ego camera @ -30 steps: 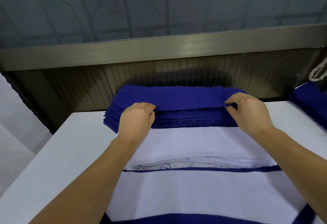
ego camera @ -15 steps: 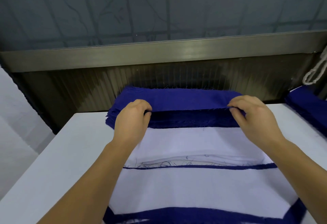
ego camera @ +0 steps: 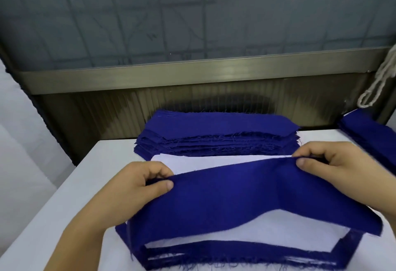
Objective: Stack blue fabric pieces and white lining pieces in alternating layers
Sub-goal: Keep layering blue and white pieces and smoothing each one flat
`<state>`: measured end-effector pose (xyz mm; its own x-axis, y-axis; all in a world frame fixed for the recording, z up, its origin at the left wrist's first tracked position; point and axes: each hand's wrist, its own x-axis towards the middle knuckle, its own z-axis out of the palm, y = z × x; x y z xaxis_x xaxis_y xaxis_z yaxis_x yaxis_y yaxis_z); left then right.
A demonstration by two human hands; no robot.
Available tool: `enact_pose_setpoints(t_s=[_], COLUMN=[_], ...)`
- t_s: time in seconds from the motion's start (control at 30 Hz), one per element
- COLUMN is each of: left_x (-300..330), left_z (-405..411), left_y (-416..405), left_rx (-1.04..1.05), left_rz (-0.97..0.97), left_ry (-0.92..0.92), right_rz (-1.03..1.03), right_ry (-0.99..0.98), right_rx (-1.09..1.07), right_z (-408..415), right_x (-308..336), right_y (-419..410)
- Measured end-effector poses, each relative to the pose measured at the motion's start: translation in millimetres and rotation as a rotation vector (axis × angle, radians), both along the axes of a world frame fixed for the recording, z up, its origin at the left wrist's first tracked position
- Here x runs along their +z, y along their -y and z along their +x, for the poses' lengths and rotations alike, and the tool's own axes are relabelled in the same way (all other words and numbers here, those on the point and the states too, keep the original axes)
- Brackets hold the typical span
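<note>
held blue piece [ego camera: 235, 198] hides most of the white lining [ego camera: 278, 225] — right-hand blue pile [ego camera: 372, 135] cut off.

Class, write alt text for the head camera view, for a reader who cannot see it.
Two hands, left hand and right hand, pinch a blue fabric piece by its top corners above a layered stack topped by white lining. Behind, a pile of blue pieces sits on the white table.

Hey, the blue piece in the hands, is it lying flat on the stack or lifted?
Lifted: the left hand and right hand pinch the blue piece by its top corners; it sags over the white lining.
</note>
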<state>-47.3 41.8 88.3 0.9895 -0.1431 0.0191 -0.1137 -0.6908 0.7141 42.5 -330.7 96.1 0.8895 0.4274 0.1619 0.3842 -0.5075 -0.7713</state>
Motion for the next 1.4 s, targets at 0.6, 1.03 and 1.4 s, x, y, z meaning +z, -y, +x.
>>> enact_pose_setpoints(t_s=[0.6, 1.03, 1.4], left_x=[-56.7, -33.4, -42.5], left_z=[10.8, 8.1, -14.3], left_y=[-0.6, -5.5, -6.4], left_rx=[0.070, 0.326, -0.007], left_rz=[0.207, -0.195, 0.331], left_ry=[-0.225, 0.063, 0.414], right_rz=[-0.338, -0.031, -0.316], right_ry=[-0.396, -0.299, 0.806], right_rx=[0.028, -0.171, 0.035], right_z=[7.9, 6.8, -18.1], right_x=[-49.8, -33.3, -73.5], right_y=[6.4, 6.7, 27.0])
